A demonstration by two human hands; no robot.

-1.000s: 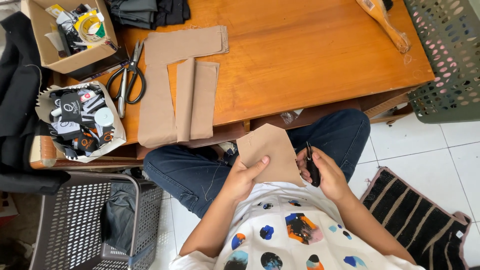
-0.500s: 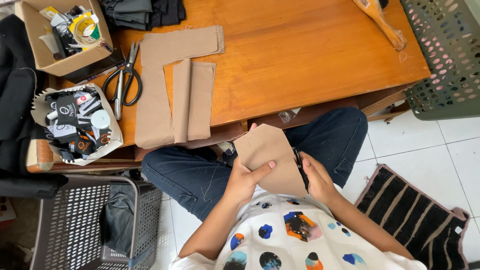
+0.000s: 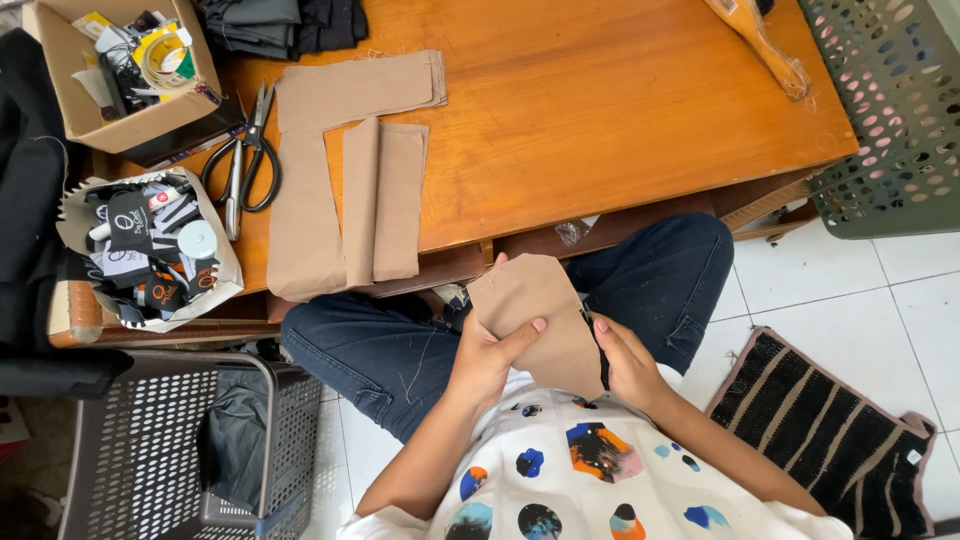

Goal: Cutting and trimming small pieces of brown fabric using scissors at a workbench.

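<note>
Work piece: tan fabric piece [image 3: 535,320], irregular outline, held over the lap just off the near edge of the wooden table [image 3: 620,120], above the jeans [image 3: 400,350].

Hand state:
- Left hand [image 3: 487,360] clamped on the piece, at approx. 7 o'clock of it; thumb lies across the face, fingers go behind.
- Right hand [image 3: 630,362] at approx. 4 o'clock of the piece, closed around a small dark tool [image 3: 602,365] that sits against the right edge of the fabric. Tool type can't be told; mostly hidden by the fingers.
- Hands near each other, not touching; fabric spans the gap.

Technique (judgement):
1. Keep left thumb close to the working edge so the fabric stays taut w/o buckling.
2. Hold the piece flat, face toward the eyes, so the edge line stays visible.
3. Advance the tool in short strokes along the edge; re-grip w/ left hand rather than stretching.
4. Keep fingertips behind the fabric clear of the tool path.

Surroundings: more tan fabric strips [image 3: 345,190] on the table at 11 o'clock of the hands, large scissors [image 3: 243,160] just left of them, cardboard box [image 3: 130,75] beyond.
</note>
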